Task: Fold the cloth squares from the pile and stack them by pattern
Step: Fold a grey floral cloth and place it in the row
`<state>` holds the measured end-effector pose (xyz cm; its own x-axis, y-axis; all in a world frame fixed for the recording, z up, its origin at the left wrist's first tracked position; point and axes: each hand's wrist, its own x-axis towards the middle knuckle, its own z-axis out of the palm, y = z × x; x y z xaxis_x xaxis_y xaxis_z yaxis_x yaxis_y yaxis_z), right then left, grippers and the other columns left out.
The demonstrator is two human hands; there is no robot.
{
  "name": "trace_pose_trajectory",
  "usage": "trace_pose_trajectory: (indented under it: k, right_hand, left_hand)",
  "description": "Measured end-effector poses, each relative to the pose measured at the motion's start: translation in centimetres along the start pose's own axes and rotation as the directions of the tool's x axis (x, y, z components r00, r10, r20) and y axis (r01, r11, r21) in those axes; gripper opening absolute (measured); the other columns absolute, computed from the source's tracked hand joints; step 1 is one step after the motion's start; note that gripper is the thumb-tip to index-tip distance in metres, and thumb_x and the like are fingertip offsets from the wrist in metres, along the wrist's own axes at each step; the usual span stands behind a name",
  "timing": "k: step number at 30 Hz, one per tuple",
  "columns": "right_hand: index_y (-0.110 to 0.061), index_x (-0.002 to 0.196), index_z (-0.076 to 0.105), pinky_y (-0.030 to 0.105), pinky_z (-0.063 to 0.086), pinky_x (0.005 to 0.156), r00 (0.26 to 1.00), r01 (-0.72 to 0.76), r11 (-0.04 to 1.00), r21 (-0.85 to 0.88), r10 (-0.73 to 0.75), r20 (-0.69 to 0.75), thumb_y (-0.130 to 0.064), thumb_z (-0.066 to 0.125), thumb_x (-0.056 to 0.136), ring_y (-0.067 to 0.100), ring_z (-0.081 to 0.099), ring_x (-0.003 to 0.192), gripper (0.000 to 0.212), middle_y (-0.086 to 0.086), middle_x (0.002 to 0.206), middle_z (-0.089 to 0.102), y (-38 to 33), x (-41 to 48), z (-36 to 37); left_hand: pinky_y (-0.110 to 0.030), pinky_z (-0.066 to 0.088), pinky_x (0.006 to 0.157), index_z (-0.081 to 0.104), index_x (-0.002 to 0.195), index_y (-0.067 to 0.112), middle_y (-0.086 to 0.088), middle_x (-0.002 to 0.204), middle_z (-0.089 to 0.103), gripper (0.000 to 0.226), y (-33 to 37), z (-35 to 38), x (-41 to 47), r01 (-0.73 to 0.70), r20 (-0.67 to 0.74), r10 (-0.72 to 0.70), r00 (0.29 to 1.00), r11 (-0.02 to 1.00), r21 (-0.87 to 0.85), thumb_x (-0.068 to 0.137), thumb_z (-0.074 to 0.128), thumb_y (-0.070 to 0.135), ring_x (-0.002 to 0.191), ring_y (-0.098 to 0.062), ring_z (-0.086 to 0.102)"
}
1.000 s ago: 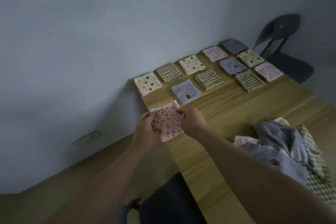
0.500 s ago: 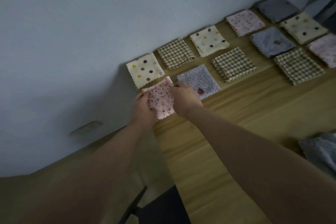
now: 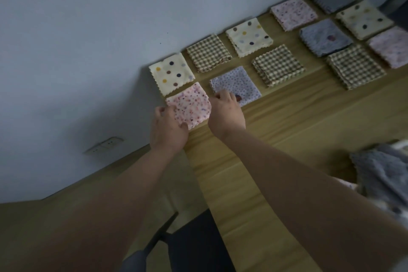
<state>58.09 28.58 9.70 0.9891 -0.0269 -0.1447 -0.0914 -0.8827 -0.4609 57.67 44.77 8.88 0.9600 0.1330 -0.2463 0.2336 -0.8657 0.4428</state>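
Fingertips of the left hand (image 3: 169, 127) and right hand (image 3: 226, 112) pinched opposite edges of the folded pink cloth (image 3: 188, 105), holding it flat on the counter (image 3: 265, 139) just beside the cream dotted square (image 3: 172, 73), likely to begin 1 new stack.

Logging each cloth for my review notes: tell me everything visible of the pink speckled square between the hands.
The pink speckled square is soft cloth, pale pink with small red and dark dots and a zigzag-cut edge. It appears to lie flat on the wooden table near its left end, just in front of the cream polka-dot square and left of the lilac dotted square. The left hand holds its near left corner; the right hand meets its right edge, grip unclear.
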Motion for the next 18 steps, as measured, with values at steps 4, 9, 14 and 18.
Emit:
trace_pose_trajectory:
  k: [4, 9, 14, 18]
  right_hand:
    - [-0.008, 0.127, 0.063, 0.040, 0.043, 0.103, 0.997, -0.075, 0.987, 0.142, 0.078, -0.016, 0.003, 0.043, 0.087, 0.028, 0.043, 0.122, 0.047, 0.008, 0.131, 0.048, -0.1, -6.0, -1.2]
    - [-0.011, 0.139, 0.059, 0.037, 0.041, 0.107, 0.986, -0.168, 0.968, 0.189, 0.166, 0.024, -0.004, 0.043, 0.092, 0.029, 0.044, 0.128, 0.050, 0.008, 0.138, 0.050, -0.5, -17.0, -2.6]
    - [-0.014, 0.141, 0.057, 0.036, 0.041, 0.107, 0.989, -0.145, 0.968, 0.206, 0.148, -0.002, -0.007, 0.046, 0.095, 0.024, 0.044, 0.131, 0.048, 0.005, 0.141, 0.049, -0.9, -29.3, -3.9]
    - [-0.014, 0.137, 0.061, 0.036, 0.044, 0.105, 0.984, -0.099, 0.977, 0.190, 0.124, -0.126, -0.009, 0.048, 0.094, 0.026, 0.047, 0.129, 0.045, 0.008, 0.140, 0.053, -1.1, -37.8, -5.8]
  left_hand:
    - [-0.033, 0.041, 0.084, 0.047, 0.142, 0.020, -0.004, 0.140, 0.037, 0.052, 0.3, -1.0, -6.3, -0.007, 0.035, 0.008, 0.999, 0.999, -0.039, 0.093, 0.063, 0.023, 0.110, -0.021, 0.051]
    - [-0.028, 0.039, 0.082, 0.049, 0.139, 0.022, -0.003, 0.143, 0.039, 0.048, 0.2, -2.8, -17.3, -0.074, 0.102, 0.080, 0.992, 0.995, -0.062, 0.094, 0.065, 0.027, 0.103, -0.011, 0.048]
    - [-0.028, 0.040, 0.087, 0.053, 0.135, 0.021, -0.003, 0.143, 0.040, 0.040, -0.9, -4.5, -29.9, -0.140, 0.119, 0.154, 0.981, 0.983, -0.120, 0.097, 0.063, 0.029, 0.109, -0.014, 0.050]
    - [-0.027, 0.037, 0.091, 0.055, 0.133, 0.020, -0.005, 0.143, 0.042, 0.038, -2.3, -5.3, -38.5, -0.206, 0.077, 0.222, 0.972, 0.963, -0.175, 0.096, 0.063, 0.029, 0.121, -0.021, 0.050]
